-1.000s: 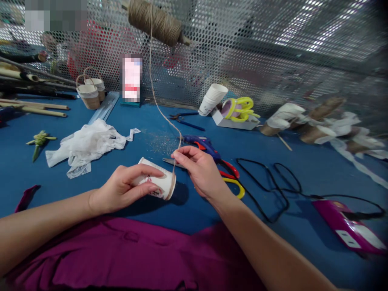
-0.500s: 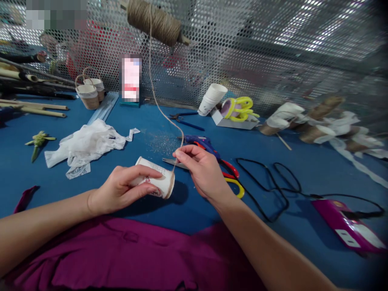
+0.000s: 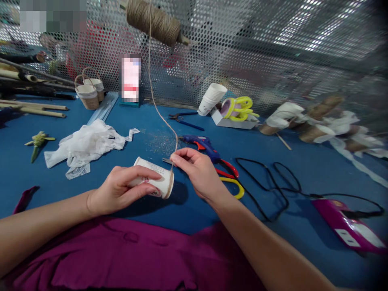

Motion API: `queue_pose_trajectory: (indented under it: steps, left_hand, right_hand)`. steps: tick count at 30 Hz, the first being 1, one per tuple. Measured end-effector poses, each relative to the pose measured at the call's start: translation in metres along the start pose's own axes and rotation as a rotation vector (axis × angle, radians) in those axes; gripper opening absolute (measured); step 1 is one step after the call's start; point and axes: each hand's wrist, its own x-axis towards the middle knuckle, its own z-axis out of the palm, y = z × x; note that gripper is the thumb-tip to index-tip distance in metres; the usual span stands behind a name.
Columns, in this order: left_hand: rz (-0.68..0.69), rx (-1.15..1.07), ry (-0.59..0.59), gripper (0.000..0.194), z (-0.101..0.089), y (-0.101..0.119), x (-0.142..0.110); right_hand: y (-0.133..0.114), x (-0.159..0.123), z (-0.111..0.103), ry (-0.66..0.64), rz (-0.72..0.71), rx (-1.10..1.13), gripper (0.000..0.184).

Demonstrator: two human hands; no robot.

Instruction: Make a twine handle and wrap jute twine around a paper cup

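Note:
My left hand is closed around a white paper cup lying on its side, its base end facing right. A band of brown twine circles the cup near that end. From there the twine rises through the pinched fingertips of my right hand and up to a large spool at the top. Behind my right hand lie scissors with red and yellow handles; the hand hides part of them. A blue glue gun rests just beyond.
Pliers, stacked paper cups and a box with yellow-handled scissors stand at the back. Crumpled white lace and two twine-wrapped cups are on the left. A black cord leads to a purple power strip on the right.
My right hand has shifted slightly left and down toward the cup, carrying the twine with it. The glue gun shows more fully. My left hand and the cup have barely moved.

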Motion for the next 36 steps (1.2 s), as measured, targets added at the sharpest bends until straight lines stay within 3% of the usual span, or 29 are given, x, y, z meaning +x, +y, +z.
queue_pose_trajectory:
  steps: [12,24,36]
  left_hand:
    - [-0.014,-0.003,0.045,0.012,-0.0004,-0.0015,-0.0011]
    - [-0.399,-0.322,0.170,0.016,0.0062,-0.0027,0.0007]
    - [-0.451,-0.397,0.191,0.015,0.0078,-0.0016,0.0032]
  right_hand:
    - [0.0027,0.0001,0.0033,-0.065,0.023,-0.019,0.017]
    - [0.0028,0.0007,0.0081,-0.089,0.057,-0.069,0.009]
    - [0.0049,0.0010,0.0091,-0.099,0.019,-0.155,0.009]
